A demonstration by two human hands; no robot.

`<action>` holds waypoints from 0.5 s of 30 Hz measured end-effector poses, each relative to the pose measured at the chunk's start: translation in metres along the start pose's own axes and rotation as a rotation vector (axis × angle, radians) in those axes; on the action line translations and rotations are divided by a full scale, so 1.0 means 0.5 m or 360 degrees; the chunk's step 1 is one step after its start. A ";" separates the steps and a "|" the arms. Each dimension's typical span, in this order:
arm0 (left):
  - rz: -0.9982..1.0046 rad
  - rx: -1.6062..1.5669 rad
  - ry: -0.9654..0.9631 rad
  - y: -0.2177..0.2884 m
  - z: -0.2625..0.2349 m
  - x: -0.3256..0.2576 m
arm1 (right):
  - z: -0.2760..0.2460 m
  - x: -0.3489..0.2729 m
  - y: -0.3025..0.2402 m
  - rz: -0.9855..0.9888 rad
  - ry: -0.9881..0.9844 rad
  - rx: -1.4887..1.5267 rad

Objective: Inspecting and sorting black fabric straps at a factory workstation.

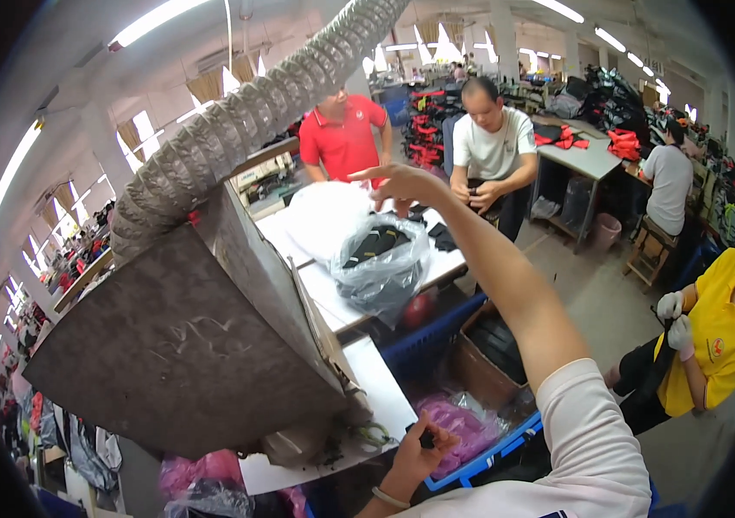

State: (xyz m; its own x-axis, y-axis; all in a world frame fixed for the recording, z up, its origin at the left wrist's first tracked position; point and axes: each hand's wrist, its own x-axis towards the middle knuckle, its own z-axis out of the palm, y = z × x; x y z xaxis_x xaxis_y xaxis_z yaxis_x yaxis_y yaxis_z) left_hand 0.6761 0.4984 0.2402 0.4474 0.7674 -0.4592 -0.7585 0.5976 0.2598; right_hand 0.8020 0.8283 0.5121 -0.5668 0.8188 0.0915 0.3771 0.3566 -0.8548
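My right arm stretches up across the view. Its hand [406,186] is raised above the worktable, fingers apart and reaching left, with nothing seen in them. Beneath and left of that hand are a puffy white bundle [326,211] and a clear plastic bag [385,281] filled with black pieces. Low in the view, my left hand [424,449] is closed around a small black piece [427,439]; its exact kind is too small to tell. That hand is beside a white tabletop [376,384] and a pink plastic bag [462,432].
A large dark hood [186,345] with a ribbed duct [212,142] fills the left. Below my right arm, a blue crate [493,453] stands near a cardboard box [471,354] of black items. People in red [346,138], white [497,138] and yellow [713,337] are nearby.
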 end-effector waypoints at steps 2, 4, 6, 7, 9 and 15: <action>-0.0016 0.0023 0.0038 0.007 0.024 -0.014 | 0.033 0.021 -0.012 -0.0024 -0.0068 0.0134; -0.0020 0.0124 -0.0010 0.010 0.034 -0.012 | 0.024 0.024 -0.016 0.0065 0.0309 0.0179; -0.0057 0.0169 0.0010 0.004 0.050 -0.014 | -0.026 0.003 -0.016 0.0164 0.0731 0.0209; -0.0058 0.0122 0.0023 -0.001 0.052 -0.012 | -0.075 -0.014 -0.010 0.0247 0.1180 0.0300; -0.0059 0.0054 0.0114 -0.015 0.060 -0.006 | -0.163 -0.072 0.009 0.0322 0.1718 0.0284; -0.0225 0.0033 -0.0152 -0.054 0.010 0.042 | -0.402 -0.329 0.027 0.0354 0.2486 -0.0370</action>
State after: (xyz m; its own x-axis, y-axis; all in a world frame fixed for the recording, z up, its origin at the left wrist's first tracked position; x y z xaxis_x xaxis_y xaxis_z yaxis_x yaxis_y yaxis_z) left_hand 0.7083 0.4997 0.2279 0.5926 0.6933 -0.4100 -0.6754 0.7051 0.2162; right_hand 1.0475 0.7888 0.5879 0.7312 0.4458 0.5164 0.5276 0.1103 -0.8423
